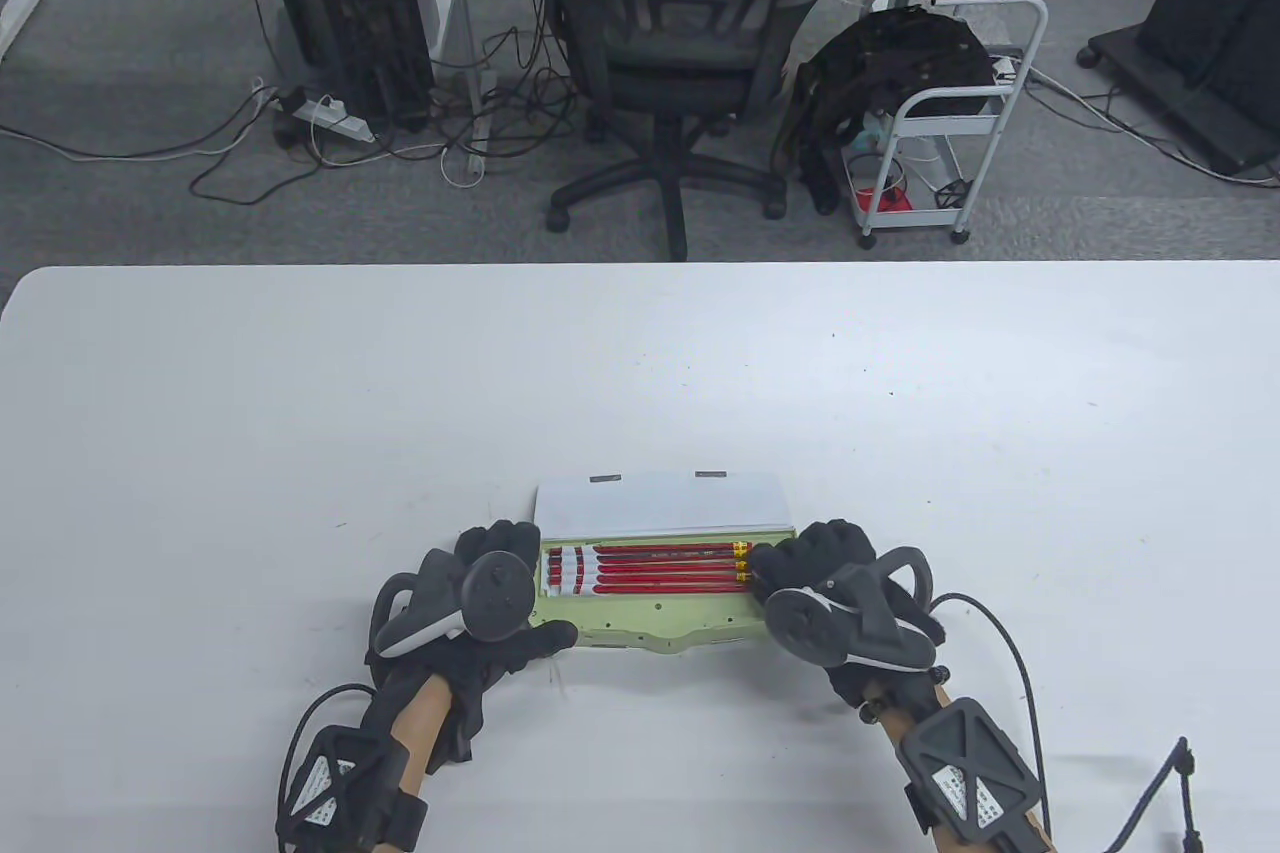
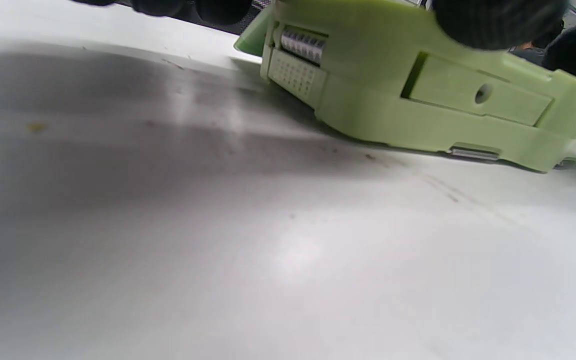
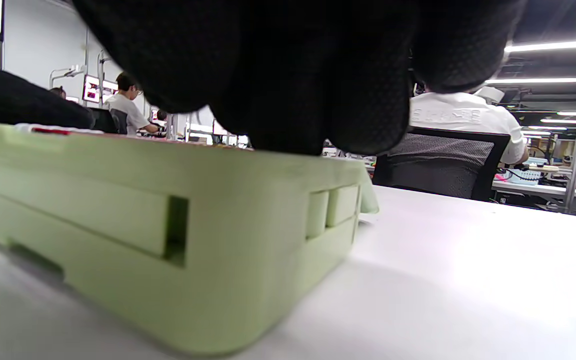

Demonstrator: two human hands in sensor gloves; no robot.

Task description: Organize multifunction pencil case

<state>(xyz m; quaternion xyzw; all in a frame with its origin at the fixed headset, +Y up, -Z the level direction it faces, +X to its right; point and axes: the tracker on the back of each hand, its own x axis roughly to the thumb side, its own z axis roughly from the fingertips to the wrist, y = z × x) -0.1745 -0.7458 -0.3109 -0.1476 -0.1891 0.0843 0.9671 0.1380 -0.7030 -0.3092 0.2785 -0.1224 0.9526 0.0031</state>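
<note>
A light green pencil case is found lying open on the white tabletop, near its front edge, with its white-lined lid folded back on the far side. A row of red pencils is seen laid lengthwise in the tray, with white and red ends at the left.

The left hand is placed at the left end of the case; its thumb is extended along the near edge, and in the left wrist view a fingertip is seen resting on the top of the green body. The right hand is placed at the right end, and in the right wrist view its fingers are seen pressed down onto the top rim of the case. Both hands are thus judged to be holding the case by its ends, fingers curled over it rather than spread wide; how firmly it is gripped cannot be told.

The pencils appear already seated, so the step in hand is judged to be steadying or positioning the loaded case. Side drawers and buttons are visible on the near face in both wrist views. The next move is expected to call either for the lid to be swung forward and pressed shut, or for a side compartment to be worked; in either event one hand should be kept on the case so that it is not slid across the smooth tabletop.
</note>
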